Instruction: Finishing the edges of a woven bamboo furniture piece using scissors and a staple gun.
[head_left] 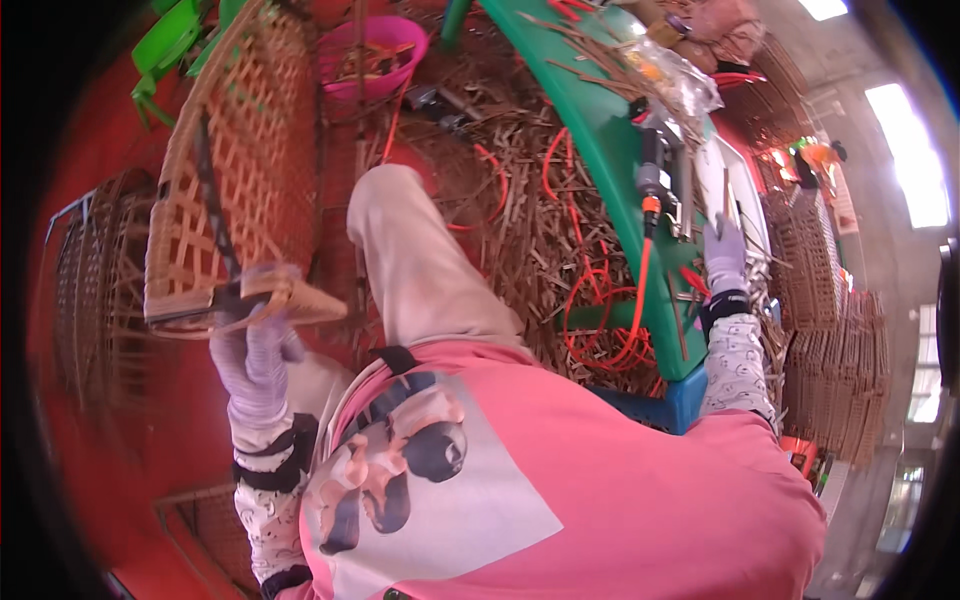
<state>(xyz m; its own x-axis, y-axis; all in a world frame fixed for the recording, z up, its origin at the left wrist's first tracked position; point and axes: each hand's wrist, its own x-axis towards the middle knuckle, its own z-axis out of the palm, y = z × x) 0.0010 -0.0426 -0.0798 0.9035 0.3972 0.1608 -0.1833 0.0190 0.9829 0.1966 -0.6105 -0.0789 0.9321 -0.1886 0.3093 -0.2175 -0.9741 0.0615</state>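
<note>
A woven rattan or bamboo basket-like piece (255, 130) with an open lattice stands upright at the left. My left hand (255, 355), in a pale lilac glove, is closed around its lower rim. A dark strap or strip (212, 190) runs down the lattice to that rim. At the right, my gloved right hand (727, 252) reaches over a white tray (748, 190) on the green table (610, 170). Its fingers point away from me, stretched out, with a thin strip (725, 190) at the fingertips. I cannot make out whether they touch the strip.
A power tool (652, 170) with an orange hose (640, 300) lies on the table. Cut strips (520, 200) litter the floor. A pink basin (372, 60) stands at the far left, near a green chair (165, 45). Woven panels (835, 350) are stacked at the right. A blue stool (660, 405) stands near me.
</note>
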